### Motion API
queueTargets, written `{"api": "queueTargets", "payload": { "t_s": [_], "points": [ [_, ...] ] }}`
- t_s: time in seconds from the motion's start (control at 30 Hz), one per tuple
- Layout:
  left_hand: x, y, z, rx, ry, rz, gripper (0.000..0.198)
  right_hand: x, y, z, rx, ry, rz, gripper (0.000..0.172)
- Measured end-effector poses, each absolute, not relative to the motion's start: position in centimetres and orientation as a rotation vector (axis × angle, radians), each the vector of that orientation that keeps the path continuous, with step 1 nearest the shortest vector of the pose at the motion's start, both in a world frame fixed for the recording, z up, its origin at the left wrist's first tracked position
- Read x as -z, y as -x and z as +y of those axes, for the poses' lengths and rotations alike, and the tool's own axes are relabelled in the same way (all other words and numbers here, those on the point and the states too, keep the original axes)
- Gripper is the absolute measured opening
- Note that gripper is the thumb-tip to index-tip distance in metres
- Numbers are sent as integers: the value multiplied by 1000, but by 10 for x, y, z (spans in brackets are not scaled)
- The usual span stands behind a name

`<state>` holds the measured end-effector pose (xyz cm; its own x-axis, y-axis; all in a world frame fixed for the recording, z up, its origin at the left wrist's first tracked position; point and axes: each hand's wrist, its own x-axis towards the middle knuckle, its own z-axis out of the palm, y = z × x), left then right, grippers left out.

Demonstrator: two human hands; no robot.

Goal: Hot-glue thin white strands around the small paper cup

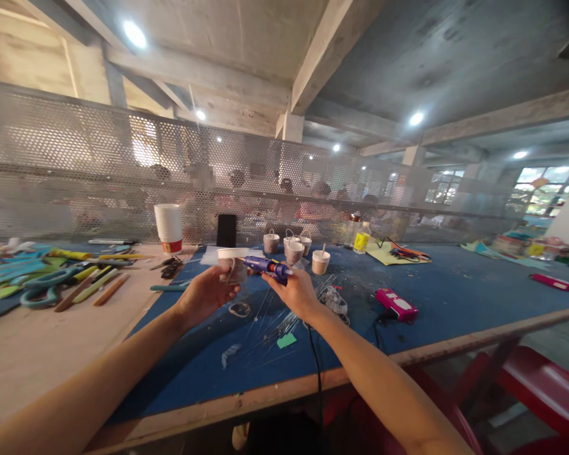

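My left hand (209, 292) grips a paper cup (232, 270) whose side looks wrapped in brownish cord and whose rim is white. In my right hand (294, 291) is a blue glue gun (268, 266), its nozzle pointing left at the cup's upper side; I cannot tell whether it touches. A black cord (317, 366) runs down from the gun over the table's front edge. Below my hands lie a small loop of string (239, 309), thin clear strands (284, 322) and a green paper scrap (287, 340). A bundle of grey string (336, 302) rests right of my right hand.
Several small cups (294, 251) with handles stand behind my hands, near a stack of paper cups (169, 224) and a yellow-labelled bottle (362, 238). Scissors (47, 287) and sticks lie left. A pink device (396, 304) sits right. A perforated metal screen (246, 183) borders the back.
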<state>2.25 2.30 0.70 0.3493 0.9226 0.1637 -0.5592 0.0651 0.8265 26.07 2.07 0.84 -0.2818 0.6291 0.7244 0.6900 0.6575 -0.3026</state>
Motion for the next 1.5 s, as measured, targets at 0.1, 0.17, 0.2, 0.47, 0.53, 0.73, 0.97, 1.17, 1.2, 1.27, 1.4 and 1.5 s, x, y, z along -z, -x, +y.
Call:
{"api": "queueTargets", "payload": {
  "t_s": [0.1,0.17,0.2,0.47,0.53,0.73,0.97,1.17,1.2,1.27,1.4,1.5],
  "points": [
    [-7,-22,23,-1180,-965,462,27,-8,-261,22,109,1014,-1986,41],
    [-7,-21,23,-1178,-966,454,29,-7,-261,23,142,1000,-1974,40],
    [-7,-20,23,-1164,-972,451,30,-7,-261,23,161,992,-1968,40],
    [-6,-19,25,-1165,-980,418,31,-6,-261,23,217,993,-1949,35],
    [-7,-19,24,-1165,-969,418,30,-6,-261,23,215,986,-1953,36],
    [-9,-20,24,-1166,-940,415,28,-7,-261,23,173,1008,-1949,34],
    [-10,-20,24,-1155,-952,415,29,-7,-262,23,158,1016,-1953,32],
    [-11,-19,23,-1151,-956,403,34,-6,-262,24,196,1028,-1954,33],
    [-11,-18,23,-1148,-957,403,35,-5,-263,25,205,1026,-1953,33],
    [-11,-18,23,-1143,-962,404,36,-5,-263,25,222,1022,-1952,33],
    [-11,-18,22,-1140,-973,391,37,-6,-263,25,237,1026,-1955,33],
    [-11,-19,22,-1137,-969,377,36,-7,-263,24,241,1031,-1965,31]
  ]
}}
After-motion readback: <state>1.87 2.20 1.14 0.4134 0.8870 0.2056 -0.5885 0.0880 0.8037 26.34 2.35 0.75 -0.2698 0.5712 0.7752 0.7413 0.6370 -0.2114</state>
